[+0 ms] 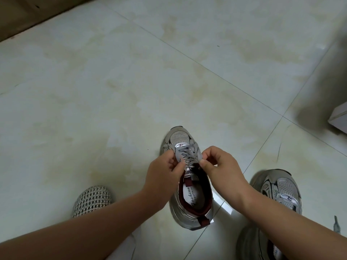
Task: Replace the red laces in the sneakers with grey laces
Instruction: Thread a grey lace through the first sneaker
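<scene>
A silver-grey sneaker (189, 196) with a dark red collar stands on the floor, toe pointing away from me. Grey laces (187, 155) cross over its tongue. My left hand (165, 171) pinches the lace at the sneaker's left side. My right hand (217, 164) pinches the lace at the right side, beside the top eyelets. The second sneaker (279, 196) stands to the right, partly hidden behind my right forearm; its laces cannot be made out. No red lace shows.
My foot in a woven grey slipper (92, 200) rests at the lower left. A white box corner (338, 117) sits at the right edge. A wooden base (20, 15) runs along the top left. Pale floor tiles (131, 81) spread ahead.
</scene>
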Demonstrator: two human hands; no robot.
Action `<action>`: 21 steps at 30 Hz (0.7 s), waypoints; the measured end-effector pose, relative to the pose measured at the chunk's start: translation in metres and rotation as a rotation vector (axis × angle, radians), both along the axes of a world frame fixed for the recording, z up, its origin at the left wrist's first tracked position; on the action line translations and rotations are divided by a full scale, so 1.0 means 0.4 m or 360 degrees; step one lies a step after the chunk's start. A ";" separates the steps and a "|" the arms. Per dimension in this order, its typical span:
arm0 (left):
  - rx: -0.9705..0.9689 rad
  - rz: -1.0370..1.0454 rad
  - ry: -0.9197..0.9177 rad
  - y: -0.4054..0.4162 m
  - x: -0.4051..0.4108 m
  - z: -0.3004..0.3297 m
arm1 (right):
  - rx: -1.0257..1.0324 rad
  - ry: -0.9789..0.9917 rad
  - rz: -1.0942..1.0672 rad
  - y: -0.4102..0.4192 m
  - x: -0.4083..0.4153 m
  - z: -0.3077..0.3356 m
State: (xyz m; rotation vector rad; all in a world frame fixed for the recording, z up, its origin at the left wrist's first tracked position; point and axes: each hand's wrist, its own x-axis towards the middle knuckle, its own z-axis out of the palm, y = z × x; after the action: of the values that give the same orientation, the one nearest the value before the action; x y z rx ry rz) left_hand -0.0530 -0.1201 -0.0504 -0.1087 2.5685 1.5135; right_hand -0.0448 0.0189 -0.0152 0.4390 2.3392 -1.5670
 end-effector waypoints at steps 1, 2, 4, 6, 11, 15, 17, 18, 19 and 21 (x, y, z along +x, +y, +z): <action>0.0045 0.0025 0.0010 -0.002 -0.002 0.001 | 0.0013 0.0003 0.0015 -0.003 -0.002 0.001; 0.0088 0.0034 0.0024 -0.004 -0.004 0.006 | 0.0013 0.0011 0.0030 -0.007 -0.003 0.003; 0.0089 -0.0039 0.0135 -0.012 -0.007 0.013 | 0.0013 0.0039 0.0083 -0.014 -0.008 0.005; -0.0047 -0.0199 0.0372 -0.022 -0.014 0.024 | 0.0024 0.0037 0.0177 -0.021 -0.016 0.005; -0.0311 -0.0551 0.0560 -0.029 -0.056 0.036 | -0.0188 -0.0141 0.0217 -0.024 -0.037 0.014; -0.0103 -0.0484 0.0122 -0.031 -0.068 0.040 | -0.0413 -0.0174 0.0145 -0.016 -0.043 0.025; 0.0014 -0.0414 0.0039 -0.033 -0.067 0.041 | -0.0425 -0.0159 0.0082 -0.012 -0.044 0.023; 0.0037 -0.0374 0.0006 -0.034 -0.068 0.044 | -0.0414 -0.0143 0.0064 -0.009 -0.045 0.020; 0.0053 -0.0333 -0.0050 -0.034 -0.069 0.047 | -0.0398 -0.0117 0.0071 -0.006 -0.045 0.018; 0.0068 -0.0253 -0.0273 -0.036 -0.074 0.050 | -0.0243 -0.0032 0.0210 0.000 -0.044 0.014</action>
State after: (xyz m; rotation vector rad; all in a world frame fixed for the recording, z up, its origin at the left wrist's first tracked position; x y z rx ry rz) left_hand -0.0825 -0.1345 -0.0305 -0.0267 2.3503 1.4347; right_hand -0.0626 0.0190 -0.0096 0.2588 2.1659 -1.6549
